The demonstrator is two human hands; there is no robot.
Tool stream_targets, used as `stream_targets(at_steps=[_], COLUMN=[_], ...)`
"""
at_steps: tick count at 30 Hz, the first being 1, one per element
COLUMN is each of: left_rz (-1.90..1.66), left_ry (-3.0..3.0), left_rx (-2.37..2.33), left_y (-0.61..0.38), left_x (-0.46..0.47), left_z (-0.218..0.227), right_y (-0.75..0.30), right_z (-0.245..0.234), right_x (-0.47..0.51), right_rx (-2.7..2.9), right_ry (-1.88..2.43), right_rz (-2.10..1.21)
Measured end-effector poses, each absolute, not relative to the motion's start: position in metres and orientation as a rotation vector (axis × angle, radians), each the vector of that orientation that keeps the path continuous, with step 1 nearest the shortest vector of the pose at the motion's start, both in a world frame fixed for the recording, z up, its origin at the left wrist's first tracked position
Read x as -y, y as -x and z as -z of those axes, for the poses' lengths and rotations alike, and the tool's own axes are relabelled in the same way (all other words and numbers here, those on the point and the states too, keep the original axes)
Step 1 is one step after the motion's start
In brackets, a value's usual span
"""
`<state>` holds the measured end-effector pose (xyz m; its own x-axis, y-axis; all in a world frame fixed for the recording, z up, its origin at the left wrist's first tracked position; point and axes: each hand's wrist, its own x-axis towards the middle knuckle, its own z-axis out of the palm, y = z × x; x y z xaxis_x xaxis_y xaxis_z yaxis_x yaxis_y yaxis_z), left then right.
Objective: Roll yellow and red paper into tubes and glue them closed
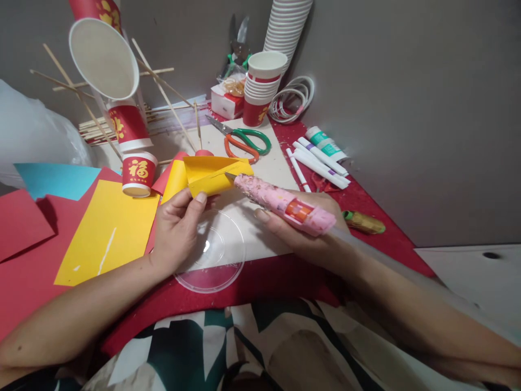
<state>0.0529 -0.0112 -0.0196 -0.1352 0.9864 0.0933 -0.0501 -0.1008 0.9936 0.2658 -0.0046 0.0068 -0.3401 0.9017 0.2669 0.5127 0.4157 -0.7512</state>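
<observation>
My left hand [179, 225] pinches a piece of yellow paper [211, 187] that is curled into a roll, thumb in front and fingers behind. In my right hand [301, 239] is a pink hot glue gun [277, 201], its surface stained and crusted. The dark nozzle meets or nearly meets the open edge of the roll. Most of my right fingers are hidden behind the glue gun. Below the hands, a clear plastic lid [220, 269] lies partly on a white board [264, 241]. Scissors [244, 142] with green and orange handles rest just beyond the yellow roll.
Red paper cups [138, 174] and wooden sticks [163, 98] form a structure at left. Yellow sheet [109, 233] and blue sheet [57, 179] lie near it. Stacked cups [264, 87], a coiled white cord [293, 100], white glue sticks or tubes [319, 163] and a utility knife [364, 221] are at right.
</observation>
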Motion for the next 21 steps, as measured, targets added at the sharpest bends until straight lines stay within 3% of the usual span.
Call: stream_targets(at_steps=[6, 21], left_rz=[-1.389, -1.344], left_ry=[-1.144, -1.193], left_rx=[-1.225, -1.144], left_y=[-0.055, -0.059], left_x=[0.012, 0.011], left_z=[0.018, 0.017], right_y=[-0.262, -0.256], right_z=[-0.006, 0.002], right_x=[0.006, 0.007], right_rx=[1.952, 2.068], right_ry=[1.156, 1.140], right_rz=[-0.857, -0.728])
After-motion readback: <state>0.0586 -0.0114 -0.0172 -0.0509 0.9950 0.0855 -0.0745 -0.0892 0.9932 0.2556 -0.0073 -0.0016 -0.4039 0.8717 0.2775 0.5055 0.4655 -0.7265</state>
